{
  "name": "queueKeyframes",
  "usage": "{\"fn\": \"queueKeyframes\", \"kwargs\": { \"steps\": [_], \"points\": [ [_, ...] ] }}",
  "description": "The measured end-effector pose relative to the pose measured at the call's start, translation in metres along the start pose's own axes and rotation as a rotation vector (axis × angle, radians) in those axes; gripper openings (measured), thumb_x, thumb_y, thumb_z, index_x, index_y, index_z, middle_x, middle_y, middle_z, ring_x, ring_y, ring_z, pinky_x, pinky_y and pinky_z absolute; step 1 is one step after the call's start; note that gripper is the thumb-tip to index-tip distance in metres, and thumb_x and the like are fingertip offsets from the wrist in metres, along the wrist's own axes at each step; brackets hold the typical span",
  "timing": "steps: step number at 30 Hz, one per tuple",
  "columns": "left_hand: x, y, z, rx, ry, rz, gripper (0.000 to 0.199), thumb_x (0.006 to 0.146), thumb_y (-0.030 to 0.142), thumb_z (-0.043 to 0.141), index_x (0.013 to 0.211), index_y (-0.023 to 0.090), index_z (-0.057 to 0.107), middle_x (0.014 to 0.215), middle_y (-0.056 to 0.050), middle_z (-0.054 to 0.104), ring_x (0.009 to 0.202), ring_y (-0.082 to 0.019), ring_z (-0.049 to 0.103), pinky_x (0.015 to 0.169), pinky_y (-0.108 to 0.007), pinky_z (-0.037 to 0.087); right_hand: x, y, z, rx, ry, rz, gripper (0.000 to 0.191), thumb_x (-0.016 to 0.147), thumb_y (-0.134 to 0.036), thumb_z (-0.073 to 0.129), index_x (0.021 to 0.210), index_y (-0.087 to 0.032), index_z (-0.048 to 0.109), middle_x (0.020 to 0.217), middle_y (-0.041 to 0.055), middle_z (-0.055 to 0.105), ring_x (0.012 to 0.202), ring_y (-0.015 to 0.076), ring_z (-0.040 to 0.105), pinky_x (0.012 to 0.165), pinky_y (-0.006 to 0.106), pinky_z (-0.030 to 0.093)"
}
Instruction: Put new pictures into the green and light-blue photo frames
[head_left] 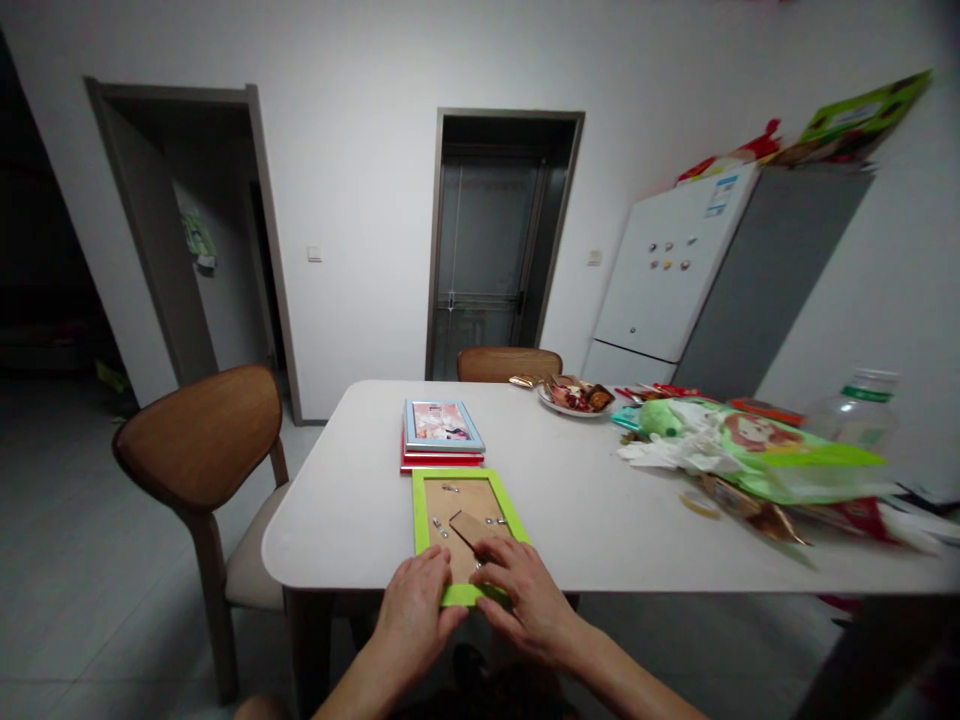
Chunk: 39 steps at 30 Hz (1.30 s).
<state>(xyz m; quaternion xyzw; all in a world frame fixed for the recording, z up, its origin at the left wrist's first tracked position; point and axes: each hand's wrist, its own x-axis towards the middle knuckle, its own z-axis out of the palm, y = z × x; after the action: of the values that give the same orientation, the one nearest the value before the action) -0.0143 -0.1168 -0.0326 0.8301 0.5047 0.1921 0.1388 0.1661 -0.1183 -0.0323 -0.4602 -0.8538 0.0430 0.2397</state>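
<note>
Just behind one green frame (466, 500) at the table (600, 510) edge sits one frame stack (444, 428); nearby, one plate (571, 411), two chairs (214, 435). Left hand (415, 598) clamps the frame; whether right hand (525, 592) grips is unclear.

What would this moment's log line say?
green frame: back up; left hand: at its lower left corner; right hand: on its lower right part; frame stack: beyond it

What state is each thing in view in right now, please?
Green frame, back side up, held at its near end
Left hand, gripping the frame's near left corner
Right hand, holding the near right corner
Frame stack, topmost one picture side up
Plate, loaded with food
Refrigerator, shut
Clear bottle, upright
</note>
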Motion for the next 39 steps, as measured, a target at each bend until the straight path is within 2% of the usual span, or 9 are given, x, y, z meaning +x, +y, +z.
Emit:
{"fn": "queueKeyframes", "kwargs": {
  "steps": [6,11,16,21,25,29,33,39],
  "points": [
    [0.001,-0.005,0.006,-0.025,0.015,0.024,0.051,0.067,0.022,0.056,0.115,0.011,0.044,0.121,-0.011,0.048,0.114,-0.021,0.039,0.097,-0.035,0.03,0.032,0.004,0.012,0.04,0.039,0.094,0.027,0.081,-0.026,0.037,0.097,-0.02,0.058,0.097,0.0067,0.055,0.091,0.0168,0.045,0.081,0.031,0.033],
    [-0.001,-0.01,0.009,-0.088,0.044,0.052,0.05,0.067,0.021,0.056,0.115,0.015,0.044,0.121,-0.009,0.048,0.113,-0.02,0.04,0.097,-0.034,0.031,0.064,0.0,0.019,-0.081,-0.057,0.081,0.026,0.081,-0.023,0.036,0.095,-0.02,0.058,0.094,0.0062,0.054,0.089,0.0169,0.043,0.078,0.029,0.031],
    [-0.002,-0.012,0.008,-0.135,0.051,0.063,0.048,0.066,0.021,0.056,0.113,0.018,0.045,0.121,-0.007,0.047,0.113,-0.02,0.04,0.097,-0.034,0.032,0.068,-0.006,0.02,-0.116,-0.109,0.019,0.02,0.078,-0.021,0.04,0.08,-0.021,0.059,0.09,0.0037,0.053,0.088,0.0164,0.041,0.074,0.028,0.03],
    [-0.002,-0.011,0.01,-0.113,0.046,0.037,0.052,0.066,0.021,0.058,0.115,0.013,0.044,0.121,-0.011,0.048,0.114,-0.022,0.04,0.098,-0.036,0.032,0.07,0.003,0.022,-0.07,-0.107,0.019,0.022,0.076,-0.018,0.041,0.086,-0.022,0.06,0.093,0.0034,0.055,0.089,0.0159,0.044,0.075,0.027,0.03],
    [-0.006,-0.007,0.007,-0.075,0.02,0.035,0.052,0.066,0.021,0.059,0.114,0.01,0.045,0.122,-0.013,0.047,0.115,-0.023,0.039,0.098,-0.036,0.032,0.087,0.02,0.025,-0.06,-0.012,0.238,0.027,0.077,-0.022,0.042,0.097,-0.02,0.06,0.098,0.0056,0.058,0.092,0.0155,0.048,0.078,0.024,0.031],
    [-0.011,-0.003,0.002,-0.047,-0.009,0.034,0.05,0.067,0.021,0.058,0.114,0.012,0.045,0.123,-0.012,0.046,0.116,-0.024,0.038,0.099,-0.038,0.031,0.108,0.033,0.032,-0.087,0.001,0.442,0.022,0.076,-0.028,0.045,0.084,-0.019,0.064,0.085,0.0056,0.064,0.078,0.0158,0.055,0.065,0.023,0.034],
    [-0.013,-0.003,0.001,-0.031,-0.027,0.029,0.052,0.065,0.021,0.059,0.115,0.014,0.045,0.122,-0.012,0.047,0.116,-0.024,0.038,0.098,-0.04,0.032,0.121,0.04,0.039,-0.097,0.008,0.556,0.021,0.075,-0.033,0.047,0.073,-0.019,0.063,0.077,0.0048,0.065,0.07,0.0149,0.056,0.056,0.022,0.032],
    [-0.016,-0.004,0.003,0.016,-0.046,0.026,0.055,0.066,0.019,0.056,0.118,0.01,0.041,0.124,-0.013,0.045,0.117,-0.024,0.037,0.1,-0.038,0.03,0.131,0.049,0.039,-0.085,0.006,0.66,0.015,0.07,-0.032,0.053,0.071,-0.019,0.061,0.077,0.0052,0.065,0.072,0.0165,0.057,0.053,0.023,0.033]
  ]
}}
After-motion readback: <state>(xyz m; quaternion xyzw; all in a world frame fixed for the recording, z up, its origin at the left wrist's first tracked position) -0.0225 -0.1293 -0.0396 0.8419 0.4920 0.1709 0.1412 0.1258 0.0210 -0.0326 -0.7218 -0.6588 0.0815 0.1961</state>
